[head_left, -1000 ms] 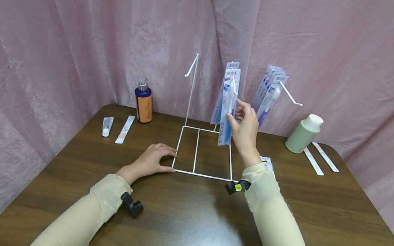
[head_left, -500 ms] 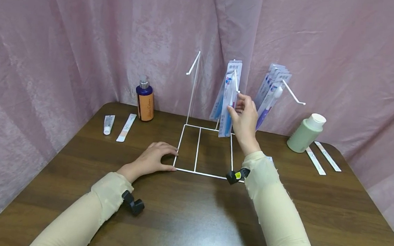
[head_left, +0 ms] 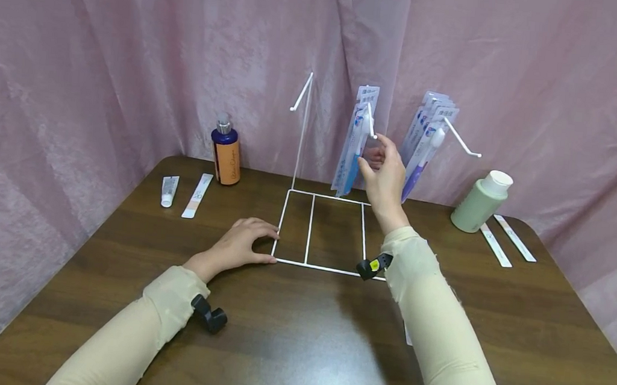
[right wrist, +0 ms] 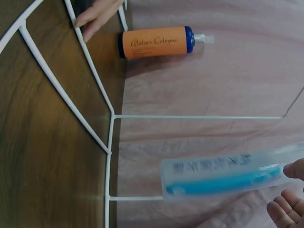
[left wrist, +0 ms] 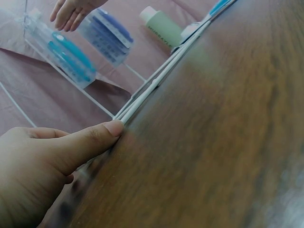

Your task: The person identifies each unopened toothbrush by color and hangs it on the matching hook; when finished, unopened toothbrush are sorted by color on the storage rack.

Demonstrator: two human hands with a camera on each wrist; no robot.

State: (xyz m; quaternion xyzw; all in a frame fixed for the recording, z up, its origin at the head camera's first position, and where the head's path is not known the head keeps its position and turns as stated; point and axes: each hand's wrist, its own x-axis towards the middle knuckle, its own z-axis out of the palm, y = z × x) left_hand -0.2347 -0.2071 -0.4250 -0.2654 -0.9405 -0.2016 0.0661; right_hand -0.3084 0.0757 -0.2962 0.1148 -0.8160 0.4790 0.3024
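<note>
- Presently, left hand (head_left: 247, 245) lies flat, fingers pressing the rack base (head_left: 317, 267).
- Right hand (head_left: 385, 175), fingers loose, beside the hung toothbrush pack (head_left: 357, 142); a careless nudge could slide it off the peg (head_left: 369, 122).

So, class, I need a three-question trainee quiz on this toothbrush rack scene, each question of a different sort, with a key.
1. True or false: the left hand rests on the wire rack base.
2. Which hook carries no toothbrush packs? A left hook B middle hook C right hook
3. What stands on the table right of the rack?

Key: 1 true. 2 A. 3 The green bottle. The right hand is up by the middle packs, open.
</note>
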